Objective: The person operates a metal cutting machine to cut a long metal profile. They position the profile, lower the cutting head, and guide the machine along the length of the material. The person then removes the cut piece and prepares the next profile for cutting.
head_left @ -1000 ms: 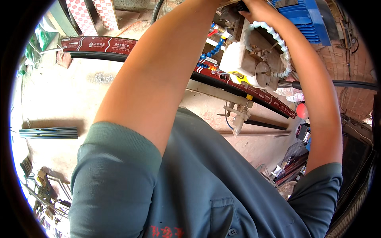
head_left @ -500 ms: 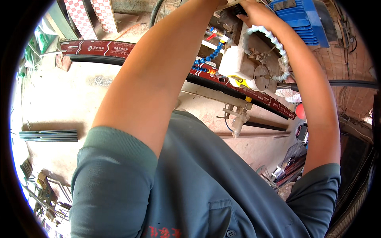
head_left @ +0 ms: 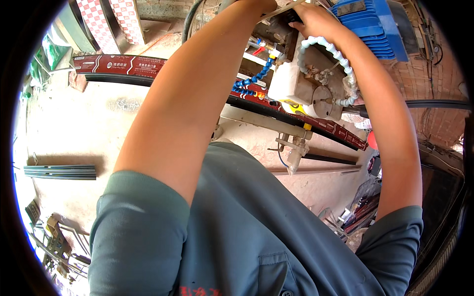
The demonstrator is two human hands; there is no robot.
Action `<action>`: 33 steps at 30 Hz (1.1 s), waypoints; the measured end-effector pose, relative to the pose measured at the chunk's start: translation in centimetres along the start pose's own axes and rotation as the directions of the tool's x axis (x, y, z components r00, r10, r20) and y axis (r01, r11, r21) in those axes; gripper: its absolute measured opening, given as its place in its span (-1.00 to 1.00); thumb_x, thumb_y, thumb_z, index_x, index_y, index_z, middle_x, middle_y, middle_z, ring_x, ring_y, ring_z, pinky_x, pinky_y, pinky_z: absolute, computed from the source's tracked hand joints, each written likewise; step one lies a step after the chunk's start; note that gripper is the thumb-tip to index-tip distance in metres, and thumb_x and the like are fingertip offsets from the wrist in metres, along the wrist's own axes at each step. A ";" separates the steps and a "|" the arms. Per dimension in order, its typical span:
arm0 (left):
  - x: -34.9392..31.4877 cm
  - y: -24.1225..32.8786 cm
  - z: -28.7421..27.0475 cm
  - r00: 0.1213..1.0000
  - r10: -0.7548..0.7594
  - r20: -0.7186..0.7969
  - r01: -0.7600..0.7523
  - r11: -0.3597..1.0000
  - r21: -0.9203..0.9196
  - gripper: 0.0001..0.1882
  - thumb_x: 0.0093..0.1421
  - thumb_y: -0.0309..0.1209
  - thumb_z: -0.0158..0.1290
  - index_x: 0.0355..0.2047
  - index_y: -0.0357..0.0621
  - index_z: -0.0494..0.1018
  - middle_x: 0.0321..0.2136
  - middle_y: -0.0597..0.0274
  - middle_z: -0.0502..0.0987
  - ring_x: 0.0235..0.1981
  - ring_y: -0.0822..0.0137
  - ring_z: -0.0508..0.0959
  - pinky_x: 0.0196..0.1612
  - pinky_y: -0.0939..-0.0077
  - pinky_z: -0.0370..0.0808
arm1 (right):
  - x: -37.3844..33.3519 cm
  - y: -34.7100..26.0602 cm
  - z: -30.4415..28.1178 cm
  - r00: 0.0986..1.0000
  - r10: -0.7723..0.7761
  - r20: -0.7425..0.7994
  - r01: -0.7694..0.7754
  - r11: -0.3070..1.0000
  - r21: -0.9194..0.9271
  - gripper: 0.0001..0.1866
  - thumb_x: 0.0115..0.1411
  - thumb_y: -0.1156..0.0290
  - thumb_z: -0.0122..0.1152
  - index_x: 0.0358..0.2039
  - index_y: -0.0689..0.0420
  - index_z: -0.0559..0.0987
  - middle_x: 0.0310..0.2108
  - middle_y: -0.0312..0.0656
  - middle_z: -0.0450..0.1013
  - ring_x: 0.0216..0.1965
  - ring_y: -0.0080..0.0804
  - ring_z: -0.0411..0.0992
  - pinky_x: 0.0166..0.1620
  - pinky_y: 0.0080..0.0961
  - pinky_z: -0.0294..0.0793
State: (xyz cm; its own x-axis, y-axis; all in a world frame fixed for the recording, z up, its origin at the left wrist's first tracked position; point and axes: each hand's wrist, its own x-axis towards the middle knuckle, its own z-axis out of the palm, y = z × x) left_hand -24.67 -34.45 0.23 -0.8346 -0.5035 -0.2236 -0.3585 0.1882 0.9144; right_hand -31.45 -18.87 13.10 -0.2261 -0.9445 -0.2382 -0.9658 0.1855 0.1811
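Note:
Both my arms reach up to the machine at the top of the view. My left hand [head_left: 260,5] is at the top edge, its fingers out of sight. Beside it, a thin pale strip [head_left: 280,10] runs toward my other hand. My right hand [head_left: 313,20] curls its thumb beside a small dark part [head_left: 292,18] on the machine; what it grips is hidden. Below the hands sit a white machine housing [head_left: 286,85], a pale blue segmented coolant hose [head_left: 330,41] and a dark blue segmented hose [head_left: 261,74]. A small valve with a red lever [head_left: 258,50] is near my left forearm.
A blue finned motor [head_left: 363,29] stands right of my right hand. Long dark red wrapped profiles [head_left: 116,65] cross behind the machine. Dark strips [head_left: 60,171] lie on the floor at left. A metal fitting [head_left: 295,152] hangs below a pale beam [head_left: 264,122]. Black tubing [head_left: 439,104] extends right.
The view has shifted slightly, so the machine appears a little lower and farther left. My arms keep nearly the same pose, with both hands still up at the machine.

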 end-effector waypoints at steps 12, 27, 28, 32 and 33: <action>0.6 1.0 -0.2 1.000 0.021 -0.018 -0.021 1.000 0.023 -0.52 0.28 -0.07 0.02 0.01 -0.20 0.46 -0.23 0.02 0.58 -0.22 0.16 0.58 -0.21 0.28 0.50 | 0.4 0.8 1.1 0.992 -0.092 -0.081 0.094 0.995 0.027 -0.44 0.01 0.30 0.39 0.03 0.17 0.44 -0.14 0.12 0.48 -0.07 0.10 0.47 0.00 -0.15 0.48; -0.4 1.1 -0.3 0.999 0.008 -0.032 -0.009 1.000 -0.016 -0.43 0.28 -0.01 0.04 0.11 -0.20 0.43 -0.15 0.00 0.59 -0.13 0.12 0.60 -0.12 0.26 0.52 | 0.2 1.2 1.4 0.996 -0.078 -0.036 0.076 0.995 -0.068 -0.47 0.04 0.25 0.37 0.00 0.18 0.47 -0.13 0.07 0.49 -0.07 0.06 0.47 0.00 -0.15 0.47; -0.4 1.2 -0.4 0.999 0.006 -0.035 -0.007 1.000 -0.019 -0.43 0.28 -0.01 0.04 0.11 -0.20 0.43 -0.15 0.00 0.60 -0.12 0.12 0.60 -0.12 0.26 0.52 | 0.2 1.2 1.4 0.995 -0.086 -0.041 0.082 0.994 -0.075 -0.47 0.04 0.24 0.37 0.00 0.17 0.47 -0.13 0.07 0.49 -0.07 0.07 0.47 0.00 -0.16 0.47; -0.6 2.0 -0.6 0.999 0.001 -0.046 -0.001 1.000 -0.018 -0.40 0.28 0.00 0.04 0.14 -0.20 0.43 -0.13 -0.01 0.60 -0.10 0.11 0.61 -0.09 0.26 0.53 | 0.3 1.6 1.9 0.997 -0.063 -0.050 0.057 0.993 -0.108 -0.46 0.06 0.27 0.36 0.02 0.19 0.45 -0.10 0.10 0.48 -0.04 0.08 0.46 0.03 -0.16 0.47; -0.8 2.3 -0.5 0.999 -0.010 -0.048 0.009 1.000 -0.023 -0.39 0.28 0.01 0.04 0.14 -0.20 0.43 -0.12 -0.01 0.60 -0.09 0.10 0.61 -0.09 0.26 0.53 | 0.2 2.3 2.9 0.994 -0.072 -0.088 0.058 0.987 -0.148 -0.46 0.08 0.30 0.34 0.05 0.22 0.43 -0.08 0.12 0.48 -0.03 0.10 0.46 0.04 -0.16 0.47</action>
State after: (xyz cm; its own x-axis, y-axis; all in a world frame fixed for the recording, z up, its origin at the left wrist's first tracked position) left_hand -24.58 -34.05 2.71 -0.8102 -0.5449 -0.2160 -0.3557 0.1641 0.9201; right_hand -34.05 -17.89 10.71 -0.1439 -0.9756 -0.1657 -0.9480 0.0879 0.3059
